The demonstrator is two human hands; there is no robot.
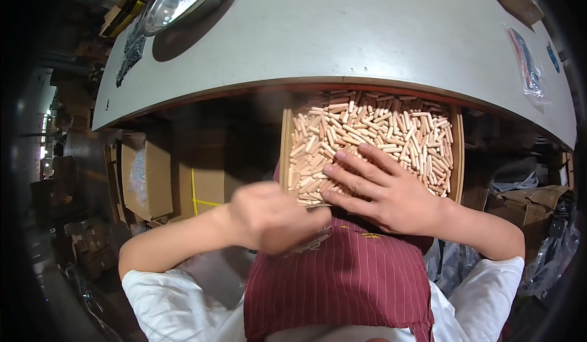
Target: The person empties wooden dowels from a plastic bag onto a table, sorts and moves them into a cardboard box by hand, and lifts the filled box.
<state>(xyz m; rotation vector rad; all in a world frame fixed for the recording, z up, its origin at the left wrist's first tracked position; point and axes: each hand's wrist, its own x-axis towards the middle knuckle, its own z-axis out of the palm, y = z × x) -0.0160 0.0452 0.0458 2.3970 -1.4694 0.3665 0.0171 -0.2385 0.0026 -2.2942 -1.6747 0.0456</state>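
Many short wooden dowels [367, 122] fill an open wooden drawer [460, 152] in front of me, lying at mixed angles. Over the front part of the pile rests my right hand [391, 195], its fingers spread and touching the dowels. My left hand [275, 216] is at the drawer's front left corner, close to my body. It is smeared by motion, but its fingers look curled into a fist. Whatever it may hold is hidden.
Above the drawer spans a pale tabletop [342, 30]. It carries a shiny metal bowl [162, 8] at the back left and a clear plastic packet [526, 63] at the right. Cardboard boxes [147, 177] stand below on the left. A maroon striped apron [342, 281] covers my lap.
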